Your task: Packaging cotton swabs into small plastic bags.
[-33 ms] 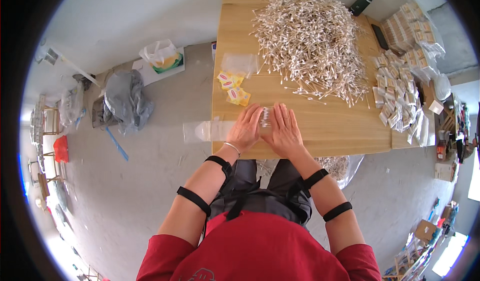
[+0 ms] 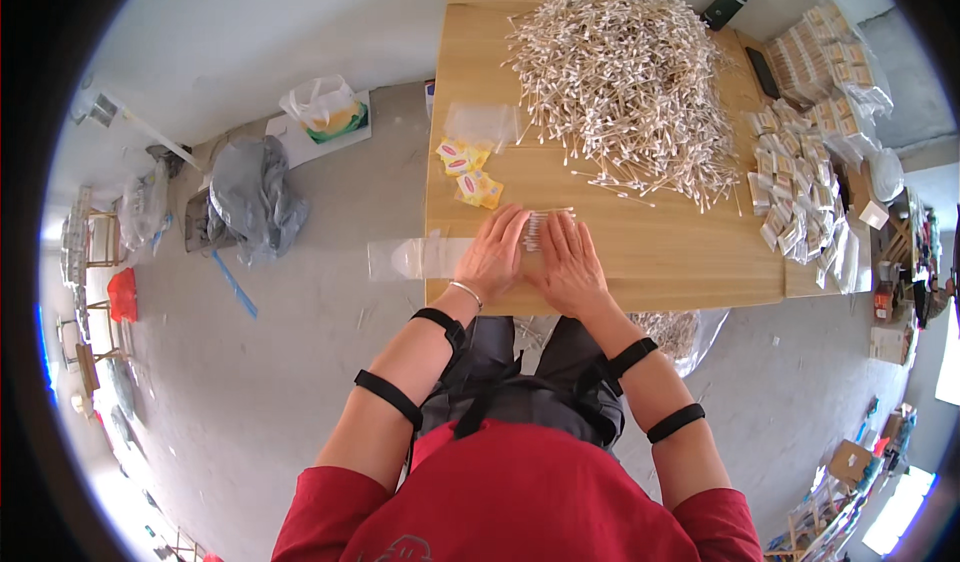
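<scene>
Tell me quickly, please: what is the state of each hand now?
Left hand: fingers flat, pressing the small bundle of cotton swabs from its left.
Right hand: fingers flat, pressing the same bundle from its right.

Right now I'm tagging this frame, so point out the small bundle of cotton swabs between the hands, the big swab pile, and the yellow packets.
bundle of cotton swabs (image 2: 537, 230), head view, its middle between both hands.
swab pile (image 2: 625, 72), head view, centre of the heap.
yellow packets (image 2: 478, 188), head view, the lower packet's face.

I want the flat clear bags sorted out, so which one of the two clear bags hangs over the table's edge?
The clear bag beside the left hand hangs over the table's left edge; the other clear bag lies wholly on the tabletop, farther from the hands.
</scene>
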`<state>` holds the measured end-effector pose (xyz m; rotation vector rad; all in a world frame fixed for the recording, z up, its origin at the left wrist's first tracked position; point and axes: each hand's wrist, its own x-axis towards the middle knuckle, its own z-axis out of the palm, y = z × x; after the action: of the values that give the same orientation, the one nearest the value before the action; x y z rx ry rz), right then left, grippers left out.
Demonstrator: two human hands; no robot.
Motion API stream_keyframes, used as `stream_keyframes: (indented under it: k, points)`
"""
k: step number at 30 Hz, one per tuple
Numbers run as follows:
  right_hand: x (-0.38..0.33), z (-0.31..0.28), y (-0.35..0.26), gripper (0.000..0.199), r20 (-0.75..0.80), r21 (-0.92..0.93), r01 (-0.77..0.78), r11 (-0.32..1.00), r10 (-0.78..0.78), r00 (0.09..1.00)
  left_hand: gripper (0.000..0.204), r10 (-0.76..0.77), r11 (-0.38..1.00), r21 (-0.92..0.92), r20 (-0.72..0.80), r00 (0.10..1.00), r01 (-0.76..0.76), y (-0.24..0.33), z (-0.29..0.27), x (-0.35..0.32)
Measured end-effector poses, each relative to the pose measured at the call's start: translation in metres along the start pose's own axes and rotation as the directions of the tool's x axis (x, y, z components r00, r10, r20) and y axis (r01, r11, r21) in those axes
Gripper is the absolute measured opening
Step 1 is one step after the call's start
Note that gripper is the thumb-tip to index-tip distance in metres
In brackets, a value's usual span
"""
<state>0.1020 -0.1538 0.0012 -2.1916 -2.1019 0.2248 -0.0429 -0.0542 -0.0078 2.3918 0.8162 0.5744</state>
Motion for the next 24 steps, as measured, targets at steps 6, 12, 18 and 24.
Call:
stream_keyframes:
  k: [6,12,18,24]
  points:
    - [0.004,0.003,0.011,0.083,0.008,-0.130,0.014,0.991,-0.013,1.000,0.042,0.028,1.000,0.004,-0.021,0.999,-0.028,-0.001,0.001,0.006]
    - [-0.010,-0.004,-0.001,0.084,0.095,-0.032,0.021,0.999,-0.018,0.995,0.038,0.024,0.995,-0.100,-0.052,0.998,-0.029,-0.003,-0.002,0.006]
    - [-0.011,0.000,0.009,0.069,-0.157,0.276,-0.029,0.961,0.075,0.985,0.042,0.081,0.994,-0.071,-0.082,0.993,-0.087,-0.004,0.001,0.007]
    - [-0.015,-0.005,0.046,0.029,-0.425,0.396,-0.142,0.907,0.318,0.847,0.049,0.070,0.995,-0.071,-0.054,0.996,-0.074,0.001,-0.002,0.007]
